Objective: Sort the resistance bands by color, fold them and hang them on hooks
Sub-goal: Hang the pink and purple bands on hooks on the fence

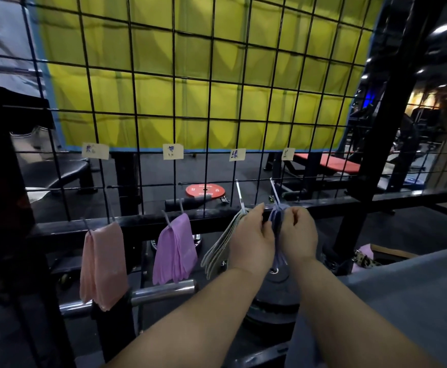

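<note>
Folded pink bands [102,264] hang from the leftmost hook on the wire grid. Folded purple bands [175,251] hang from the second hook. Pale green bands [218,252] hang from the third hook [239,193], swung to the left. Blue-violet bands [277,227] drape over the fourth hook [275,192]. My left hand [252,239] and my right hand [298,235] pinch the blue-violet bands from either side just below that hook.
A black wire grid panel [174,107] carries paper labels [173,151] above each hook. A chrome bar [161,289] and a stack of black weight plates [272,309] sit below. A grey surface [408,293] lies at the right.
</note>
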